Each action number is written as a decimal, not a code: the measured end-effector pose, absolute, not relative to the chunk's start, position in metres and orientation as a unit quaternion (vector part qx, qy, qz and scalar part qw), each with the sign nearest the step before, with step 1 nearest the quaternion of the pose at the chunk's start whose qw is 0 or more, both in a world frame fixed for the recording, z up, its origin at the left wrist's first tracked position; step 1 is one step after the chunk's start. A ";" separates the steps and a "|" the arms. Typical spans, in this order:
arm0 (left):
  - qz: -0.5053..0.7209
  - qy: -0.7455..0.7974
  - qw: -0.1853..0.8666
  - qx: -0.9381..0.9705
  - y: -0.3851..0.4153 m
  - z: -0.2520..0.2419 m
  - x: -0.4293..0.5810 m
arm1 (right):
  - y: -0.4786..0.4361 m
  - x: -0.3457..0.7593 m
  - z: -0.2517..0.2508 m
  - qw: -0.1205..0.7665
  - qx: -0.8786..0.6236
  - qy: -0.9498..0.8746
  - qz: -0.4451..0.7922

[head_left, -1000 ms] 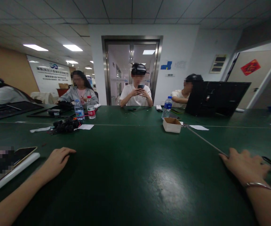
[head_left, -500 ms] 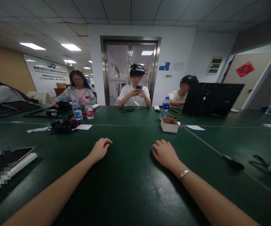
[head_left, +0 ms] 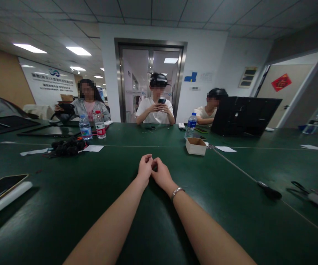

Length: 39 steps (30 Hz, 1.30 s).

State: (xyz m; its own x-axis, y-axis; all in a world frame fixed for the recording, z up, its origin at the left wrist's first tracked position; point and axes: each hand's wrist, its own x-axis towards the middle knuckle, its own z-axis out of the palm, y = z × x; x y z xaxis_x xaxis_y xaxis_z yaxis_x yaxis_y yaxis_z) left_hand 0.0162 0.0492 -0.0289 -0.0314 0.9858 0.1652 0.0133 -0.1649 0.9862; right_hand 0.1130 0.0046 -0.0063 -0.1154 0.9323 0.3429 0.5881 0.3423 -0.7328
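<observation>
My left hand (head_left: 144, 169) and my right hand (head_left: 161, 173) meet over the middle of the dark green table (head_left: 153, 232), their fingers touching. Both have their fingers curled and pressed together. Whatever lies between the fingertips, if anything, is too small or hidden to make out. A silver bracelet (head_left: 177, 192) circles my right wrist. The small open cardboard box (head_left: 196, 147) stands beyond my right hand, apart from it.
Two water bottles (head_left: 100, 127) and a heap of black cables (head_left: 67, 147) are at the far left. A phone (head_left: 14, 180) lies near left; a black cable end (head_left: 269, 191) lies right. Across the table, a person (head_left: 157, 108) holds a phone; others sit to both sides.
My hands have come inward from apart on the table until their fingers touch. The view has shifted slightly right. The person at the far left has raised a black object off the table.
</observation>
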 end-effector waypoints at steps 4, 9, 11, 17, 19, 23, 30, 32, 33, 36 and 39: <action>0.566 0.462 0.491 0.475 0.048 -0.027 0.018 | 0.004 0.112 -0.006 0.427 -0.520 -0.698 0.246; 0.589 0.431 0.515 0.450 0.041 -0.018 0.019 | 0.005 0.113 -0.004 0.425 -0.498 -0.710 0.259; 0.606 0.414 0.534 0.420 0.037 -0.014 0.017 | 0.004 0.113 -0.004 0.434 -0.487 -0.716 0.249; 0.663 0.399 0.504 0.383 0.026 -0.011 -0.002 | -0.001 0.112 -0.002 0.420 -0.440 -0.763 0.218; 0.662 0.424 0.468 0.404 0.026 -0.013 -0.009 | 0.000 0.113 -0.002 0.416 -0.441 -0.769 0.202; 0.625 0.432 0.456 0.464 0.026 -0.014 -0.015 | 0.005 0.115 -0.003 0.432 -0.449 -0.764 0.168; 0.599 0.404 0.533 0.441 0.029 -0.012 -0.022 | 0.013 0.121 -0.005 0.453 -0.494 -0.722 0.172; 0.591 0.392 0.557 0.433 0.030 -0.011 -0.024 | 0.013 0.121 -0.005 0.445 -0.494 -0.726 0.173; 0.587 0.387 0.566 0.431 0.030 -0.010 -0.025 | 0.013 0.121 -0.005 0.440 -0.494 -0.730 0.172; 0.578 0.384 0.573 0.437 0.030 -0.008 -0.027 | 0.012 0.121 -0.004 0.429 -0.494 -0.737 0.172; 0.585 0.397 0.531 0.467 0.031 -0.007 -0.026 | 0.011 0.121 -0.003 0.423 -0.498 -0.737 0.172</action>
